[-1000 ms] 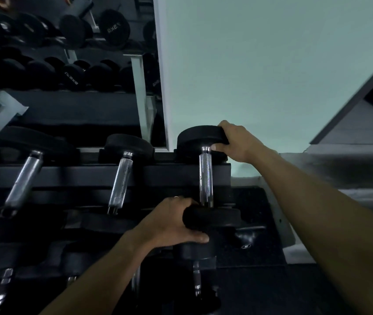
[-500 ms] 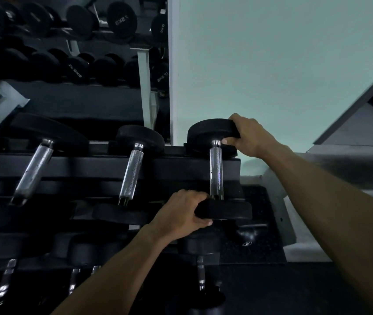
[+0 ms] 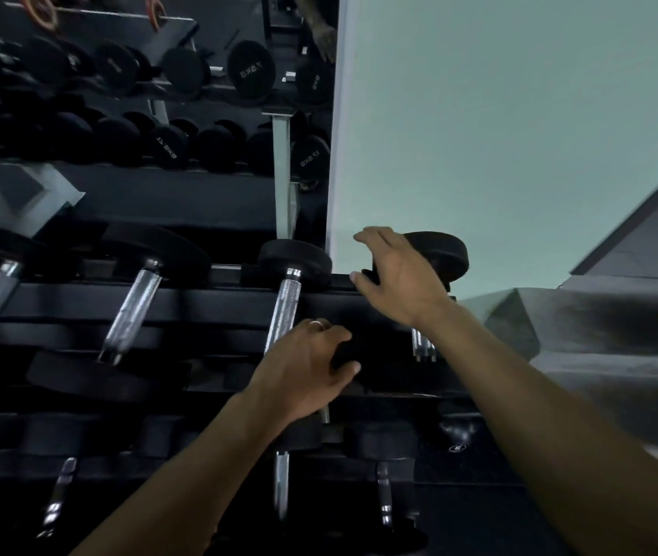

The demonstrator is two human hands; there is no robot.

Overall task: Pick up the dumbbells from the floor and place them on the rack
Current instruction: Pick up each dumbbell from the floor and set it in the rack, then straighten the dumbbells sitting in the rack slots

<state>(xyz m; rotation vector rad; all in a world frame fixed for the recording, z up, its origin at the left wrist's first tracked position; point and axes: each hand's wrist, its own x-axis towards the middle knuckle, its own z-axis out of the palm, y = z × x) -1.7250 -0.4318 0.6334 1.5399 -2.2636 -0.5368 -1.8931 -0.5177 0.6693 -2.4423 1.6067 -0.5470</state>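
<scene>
Fingers [image 3: 343, 341] curl on black, chrome-handled dumbbell [image 3: 435, 252] atop rack [image 3: 198, 305].

We see a dim, cool-toned scene with a greenish cast. The pale wall [image 3: 520, 134] in the upper right is the brightest area; the lower left sinks into near black. Soft highlights glint on the chrome handles [image 3: 134, 307] at mid-left. Our right hand [image 3: 403, 274] is slightly motion-blurred, and straight lines bow toward the frame edges.
</scene>
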